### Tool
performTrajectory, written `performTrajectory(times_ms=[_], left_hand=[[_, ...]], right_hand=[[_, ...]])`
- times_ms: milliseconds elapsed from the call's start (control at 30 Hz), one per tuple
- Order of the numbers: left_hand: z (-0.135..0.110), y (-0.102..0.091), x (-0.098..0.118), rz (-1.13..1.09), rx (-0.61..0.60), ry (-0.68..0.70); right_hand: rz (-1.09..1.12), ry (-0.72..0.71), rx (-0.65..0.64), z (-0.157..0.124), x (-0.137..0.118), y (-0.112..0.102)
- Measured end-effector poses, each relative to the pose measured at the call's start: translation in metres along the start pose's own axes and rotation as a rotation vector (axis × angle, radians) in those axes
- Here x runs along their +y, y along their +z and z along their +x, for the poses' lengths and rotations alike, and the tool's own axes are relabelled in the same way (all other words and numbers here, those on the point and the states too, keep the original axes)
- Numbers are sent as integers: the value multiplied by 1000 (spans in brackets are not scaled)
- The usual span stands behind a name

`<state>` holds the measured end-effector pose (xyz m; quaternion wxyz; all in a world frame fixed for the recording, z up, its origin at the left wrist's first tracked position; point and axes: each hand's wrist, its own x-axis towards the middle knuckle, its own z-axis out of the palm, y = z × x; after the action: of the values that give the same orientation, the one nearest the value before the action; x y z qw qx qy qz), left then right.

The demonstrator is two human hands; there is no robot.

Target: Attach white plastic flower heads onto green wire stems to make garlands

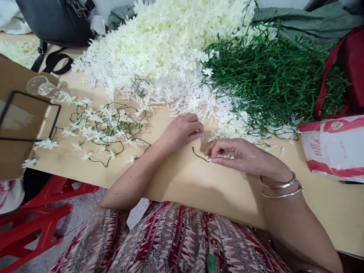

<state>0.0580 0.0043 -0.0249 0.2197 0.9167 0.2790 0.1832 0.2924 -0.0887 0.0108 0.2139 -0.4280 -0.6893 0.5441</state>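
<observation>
One stem (198, 154) in right hand (241, 156), near left hand (182, 131)

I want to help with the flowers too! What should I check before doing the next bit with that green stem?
1. Is the green stem held in the right hand? Ok, fingertips pinch one end.
2. Is its free end clear? Ok, it sticks out over bare table.
3. Is the left hand at the white flowers? Ok, it touches the pile's edge.
4. Is a flower in the left fingers? Cannot tell, too small.
5. Are the finished strands out of the way? Ok, they lie apart to the left.
6. Are more stems close? Ok, the green stem pile lies just beyond the hands.
</observation>
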Motion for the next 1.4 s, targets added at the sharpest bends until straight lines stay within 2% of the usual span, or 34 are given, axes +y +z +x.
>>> performTrajectory(times_ms=[67,200,233,300,433,600,800,933,1000,1133,1233,1400], left_hand=[[-1,-1,-2,42,-7,10],[0,-1,-3,116,53,-18],[2,0,-2,123,88,-31],[8,3,1,153,160,-65],[21,1,3,298,271,-174],[22,-8,-12,349,371,-340],[25,5,-28,329,349,-339],[26,8,-28,294,452,-282],[25,5,-23,206,557,-232],[24,2,-4,-162,700,-151],[25,8,11,-447,684,-232],[27,18,25,-846,557,-355]], right_hand=[[69,-14,168,2,3,-2],[172,-81,719,11,22,-9],[212,-104,809,14,28,-9],[272,-143,904,18,37,-9],[271,-193,955,22,38,-5],[219,-191,979,21,30,-1],[276,-166,923,27,30,9],[225,-163,916,29,28,17],[203,-171,916,30,27,19],[150,-176,963,29,25,21],[154,-186,992,29,22,22],[160,-284,1002,30,15,24]])
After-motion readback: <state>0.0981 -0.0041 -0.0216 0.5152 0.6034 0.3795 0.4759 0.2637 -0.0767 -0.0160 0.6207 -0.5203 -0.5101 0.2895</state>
